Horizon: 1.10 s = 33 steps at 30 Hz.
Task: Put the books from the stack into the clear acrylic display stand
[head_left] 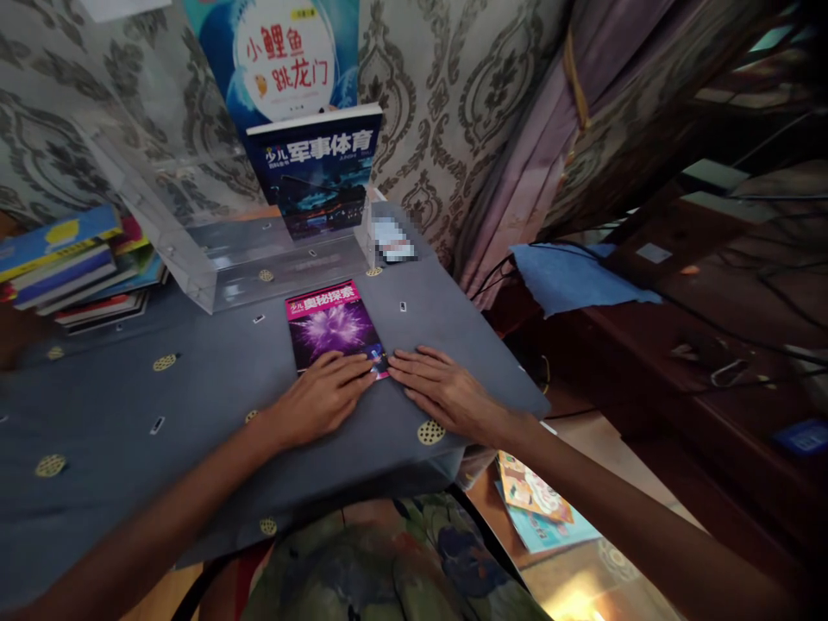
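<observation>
I am seeing the left hand [322,398] lying flat, its grip spread, on the lower edge of the purple book [334,325] at the frame's centre. The right hand [438,390], fingers likewise spread, is pressing the grey tabletop [129,405] just beside that book's lower right corner.

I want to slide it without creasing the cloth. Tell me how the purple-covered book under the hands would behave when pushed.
The purple-covered book looks thin and lies flat, so it probably flexes somewhat and cannot roll or tip. Its glossy-looking cover may be slick under the left hand and right hand. The grey tablecloth beneath might bunch rather than let it glide.
</observation>
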Each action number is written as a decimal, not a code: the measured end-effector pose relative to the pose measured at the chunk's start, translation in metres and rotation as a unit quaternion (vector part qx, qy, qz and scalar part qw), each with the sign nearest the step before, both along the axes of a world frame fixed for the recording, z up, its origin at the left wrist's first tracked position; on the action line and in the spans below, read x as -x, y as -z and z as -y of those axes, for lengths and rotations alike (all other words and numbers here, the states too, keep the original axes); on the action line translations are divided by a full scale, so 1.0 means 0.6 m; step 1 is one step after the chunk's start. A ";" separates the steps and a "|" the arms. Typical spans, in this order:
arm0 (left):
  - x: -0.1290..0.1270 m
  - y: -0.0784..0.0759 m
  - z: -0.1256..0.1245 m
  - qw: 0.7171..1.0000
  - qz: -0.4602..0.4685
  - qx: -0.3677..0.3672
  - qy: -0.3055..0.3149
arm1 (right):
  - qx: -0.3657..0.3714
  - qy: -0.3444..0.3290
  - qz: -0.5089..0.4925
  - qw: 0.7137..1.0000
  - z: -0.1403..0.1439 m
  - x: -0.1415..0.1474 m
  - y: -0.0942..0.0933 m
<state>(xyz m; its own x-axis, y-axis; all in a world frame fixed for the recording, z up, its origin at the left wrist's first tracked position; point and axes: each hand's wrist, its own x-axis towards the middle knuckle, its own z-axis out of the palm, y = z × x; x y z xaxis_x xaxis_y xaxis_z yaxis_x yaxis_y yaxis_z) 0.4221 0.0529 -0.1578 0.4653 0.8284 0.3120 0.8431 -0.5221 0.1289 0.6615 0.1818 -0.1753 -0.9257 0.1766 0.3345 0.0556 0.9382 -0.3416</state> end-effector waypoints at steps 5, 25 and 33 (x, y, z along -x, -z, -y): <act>0.033 -0.003 0.063 1.000 -0.015 -0.017 -0.021 | 0.000 -0.007 0.001 1.000 -0.001 -0.001 -0.002; 0.094 0.003 0.047 0.979 0.112 -0.046 -0.166 | 0.002 -0.009 0.001 1.000 -0.008 0.023 -0.037; 0.164 0.029 -0.082 0.942 0.102 -0.084 -0.309 | -0.038 -0.018 0.027 0.999 -0.038 0.216 -0.055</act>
<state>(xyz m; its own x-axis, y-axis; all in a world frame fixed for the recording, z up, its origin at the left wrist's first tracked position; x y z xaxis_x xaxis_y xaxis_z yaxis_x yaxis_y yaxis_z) 0.3240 0.1019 -0.1755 -0.1741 0.8524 0.4930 0.9593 0.0338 0.2803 0.5321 0.2049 -0.1424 -0.9480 0.1189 0.2952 0.0379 0.9632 -0.2661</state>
